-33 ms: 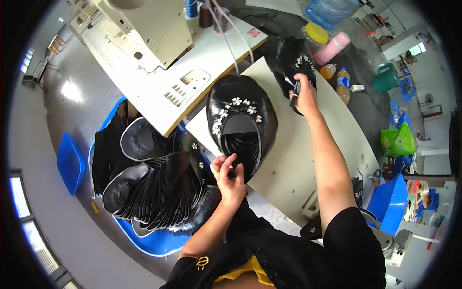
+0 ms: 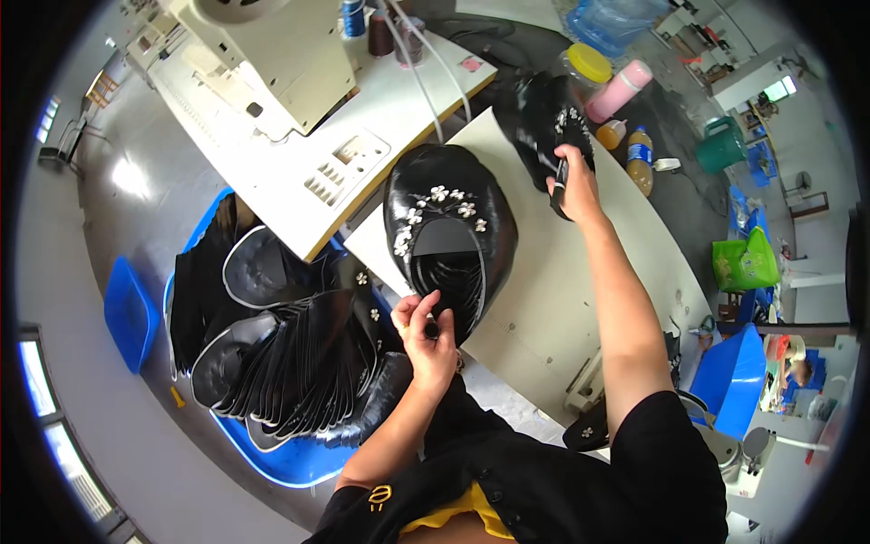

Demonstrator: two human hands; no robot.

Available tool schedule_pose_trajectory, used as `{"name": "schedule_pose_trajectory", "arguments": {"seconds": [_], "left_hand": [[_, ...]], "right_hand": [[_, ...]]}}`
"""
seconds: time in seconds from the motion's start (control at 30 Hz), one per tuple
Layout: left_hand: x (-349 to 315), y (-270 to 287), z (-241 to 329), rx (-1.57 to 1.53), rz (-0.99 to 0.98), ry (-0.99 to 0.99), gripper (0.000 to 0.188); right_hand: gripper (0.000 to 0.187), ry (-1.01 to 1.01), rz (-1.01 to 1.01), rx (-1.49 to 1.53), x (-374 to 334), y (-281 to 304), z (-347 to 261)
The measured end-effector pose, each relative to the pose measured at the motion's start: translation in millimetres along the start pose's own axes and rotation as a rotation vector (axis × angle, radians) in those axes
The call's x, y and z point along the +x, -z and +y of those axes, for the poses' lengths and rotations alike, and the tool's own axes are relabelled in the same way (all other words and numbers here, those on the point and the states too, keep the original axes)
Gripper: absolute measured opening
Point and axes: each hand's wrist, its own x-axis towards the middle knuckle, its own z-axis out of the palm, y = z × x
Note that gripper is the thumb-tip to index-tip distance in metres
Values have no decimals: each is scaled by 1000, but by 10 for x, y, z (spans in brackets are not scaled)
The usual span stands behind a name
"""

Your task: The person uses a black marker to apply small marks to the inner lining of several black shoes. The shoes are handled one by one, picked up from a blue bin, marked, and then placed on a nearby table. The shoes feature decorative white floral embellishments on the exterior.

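Gripping black tool [image 2: 559, 184] near table edge [image 2: 629, 192], right fingers [image 2: 568, 152]; left fingers [image 2: 423, 308] pinching dark piece [image 2: 431, 331] (tabletop [image 2: 530, 267] between).

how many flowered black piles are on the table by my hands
2: the middle pile by the left hand, the farther pile at the right hand. Others may be hidden.

Bright indoor light, with a black round fisheye rim.

We see pale light in the dark-framed rectangular windows [image 2: 36, 385], glare on the smooth grey floor [image 2: 131, 177], and sheen on the glossy black flower-trimmed oval stack [image 2: 448, 239]; straight edges bend and our right-hand background looks soft.
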Motion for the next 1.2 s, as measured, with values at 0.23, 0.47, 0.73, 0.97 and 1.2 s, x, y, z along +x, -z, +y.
{"name": "schedule_pose_trajectory", "arguments": {"seconds": [0.23, 0.47, 0.73, 0.97, 1.2], "left_hand": [[51, 43, -59, 45, -34, -91, 35], [28, 29, -73, 69, -28, -61, 34], [35, 31, -83, 91, -43, -75, 32], [47, 55, -6, 48, -69, -48, 32], [-19, 18, -131, 40, -19, 32, 31]], "right_hand": [[43, -174, 301, 316, -119, 720, 69], [48, -178, 386, 364, 2, 1336, 86], [49, -125, 406, 241, -12, 1004, -3], [47, -186, 501, 229, 88, 1053, -106], [44, -51, 315, 117, -168, 405, -397]]}}
